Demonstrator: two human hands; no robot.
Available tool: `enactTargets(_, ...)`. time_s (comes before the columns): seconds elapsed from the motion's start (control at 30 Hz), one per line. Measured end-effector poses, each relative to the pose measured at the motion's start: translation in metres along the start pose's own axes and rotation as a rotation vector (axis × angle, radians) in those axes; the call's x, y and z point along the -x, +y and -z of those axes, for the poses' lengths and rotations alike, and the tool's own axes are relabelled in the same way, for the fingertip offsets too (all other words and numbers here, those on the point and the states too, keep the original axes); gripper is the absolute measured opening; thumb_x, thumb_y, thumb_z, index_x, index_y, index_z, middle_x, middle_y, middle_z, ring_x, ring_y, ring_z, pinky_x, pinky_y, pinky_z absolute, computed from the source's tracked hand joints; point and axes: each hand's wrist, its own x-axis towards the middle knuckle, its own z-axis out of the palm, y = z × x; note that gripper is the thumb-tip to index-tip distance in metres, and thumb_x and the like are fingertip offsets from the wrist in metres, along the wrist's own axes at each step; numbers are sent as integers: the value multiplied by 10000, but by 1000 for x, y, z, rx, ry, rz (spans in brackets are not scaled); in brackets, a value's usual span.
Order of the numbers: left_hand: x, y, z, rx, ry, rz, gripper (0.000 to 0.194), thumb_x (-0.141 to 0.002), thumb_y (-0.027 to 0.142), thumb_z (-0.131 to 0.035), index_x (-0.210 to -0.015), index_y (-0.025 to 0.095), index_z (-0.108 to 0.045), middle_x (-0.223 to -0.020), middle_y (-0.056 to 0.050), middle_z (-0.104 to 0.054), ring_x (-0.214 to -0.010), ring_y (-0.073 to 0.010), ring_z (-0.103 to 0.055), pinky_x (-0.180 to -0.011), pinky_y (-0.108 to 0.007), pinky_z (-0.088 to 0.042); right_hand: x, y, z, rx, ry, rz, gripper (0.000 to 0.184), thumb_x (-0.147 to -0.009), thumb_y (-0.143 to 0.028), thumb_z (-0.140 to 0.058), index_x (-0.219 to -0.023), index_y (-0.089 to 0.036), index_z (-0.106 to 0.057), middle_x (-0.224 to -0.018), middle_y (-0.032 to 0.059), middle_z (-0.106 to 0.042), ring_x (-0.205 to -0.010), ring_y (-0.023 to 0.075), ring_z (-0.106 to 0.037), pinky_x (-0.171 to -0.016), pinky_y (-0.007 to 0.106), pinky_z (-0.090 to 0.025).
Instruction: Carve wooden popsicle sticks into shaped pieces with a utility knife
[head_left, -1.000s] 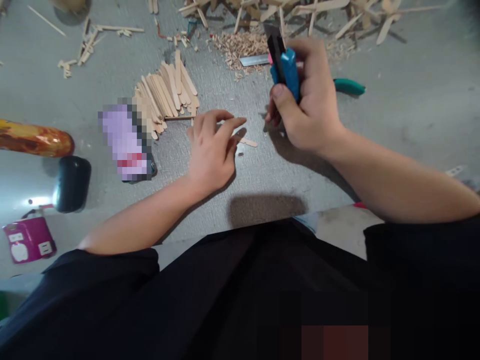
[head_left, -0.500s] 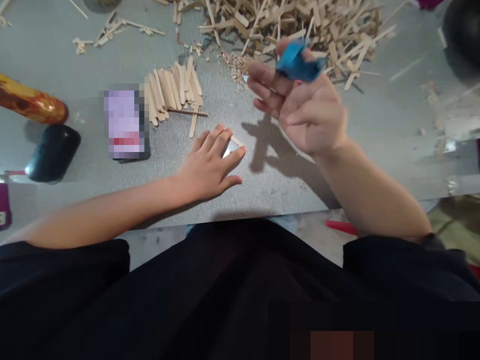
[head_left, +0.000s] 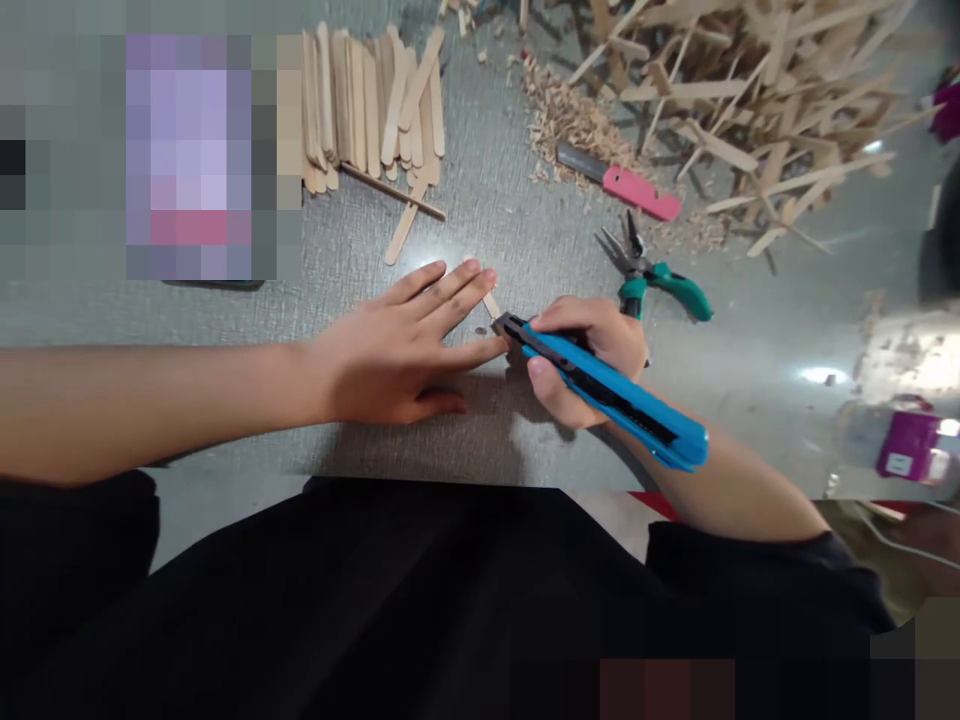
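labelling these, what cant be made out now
Head view: other end of the small stick, hidden by the left hand.
Head view: details of the lilac object, blurred into blocks.
Head view: far side of the heaped sticks, cut off by top edge.
Head view: rest of the dark object, cut off by right edge.
Head view: blade tip of the blue cutter, too small.

Black top [head_left: 390,580], wide short black sleeves [head_left: 750,570]

No legible txt; white label [head_left: 898,464] on purple item [head_left: 912,438] too sm.
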Motion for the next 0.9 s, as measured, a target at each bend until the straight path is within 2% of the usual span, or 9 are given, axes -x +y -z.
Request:
enactTargets(0.07, 0, 0, 0, 12, 10, -3, 906, -1007, 573, -806, -1803, 363, -427, -1987, -142, -143, -1820, -511, -207, -1457, -712, -270, -4, -4, 0, 33, 46, 39, 357, -915, -211, -733, -1264, -282, -713, -844, 10, -762, -566, 178, -677, -484, 333, -571)
enactTargets(0.23, -1, 4, 1, 0, 13, 7, 899, -1042, 596, -749, -1825, 312, -410, -1983, -152, -153, -1823, -494, -212, -1480, -673, -243, -10, -11, -2, 155, 85, 26, 301, -957, -198, -776, -1244, -275, -731, -853, 33, -789, -672, 233, -787, -534, 347, -650)
enactTargets(0.33, -2, 7, 1, -10, 0, 28, 906, -1017, 599, -774, -1810, 307, -446, -1971, -127, -228, -1825, -478, -219, -1486, -662, -243, -10, -11, -3, 162, 86, 10, 320, -937, -150, -780, -1233, -267, -749, -870, 38, -801, -677, 230, -794, -556, 343, -663)
enactTargets(0.5, -2, 8, 1, -19, 8, 40, 880, -1022, 617, -767, -1792, 309, -472, -1956, -123, -275, -1834, -447, -211, -1479, -655, -260, -9, -8, -4, 106, 97, 29, 324, -917, -180, -797, -1234, -247, -778, -893, 25, -806, -654, 196, -766, -552, 308, -658)
enactTargets(0.73, -4, 8, 2, -7, 0, 33, 837, -1045, 628, -738, -1769, 279, -505, -1950, -149, -284, -1836, -440, -208, -1481, -657, -250, -9, -10, -2, 136, 53, -6, 382, -948, -155, -770, -1291, -323, -779, -932, 39, -836, -706, 236, -799, -576, 359, -673)
enactTargets(0.9, -4, 8, 4, 8, -52, 58, 798, -1064, 600, -718, -1775, 316, -495, -1959, -123, -269, -1848, -429, -164, -1483, -675, -240, -7, -11, -3, 144, 46, -26, 350, -959, -189, -777, -1274, -340, -775, -931, 44, -840, -706, 268, -805, -573, 413, -683)
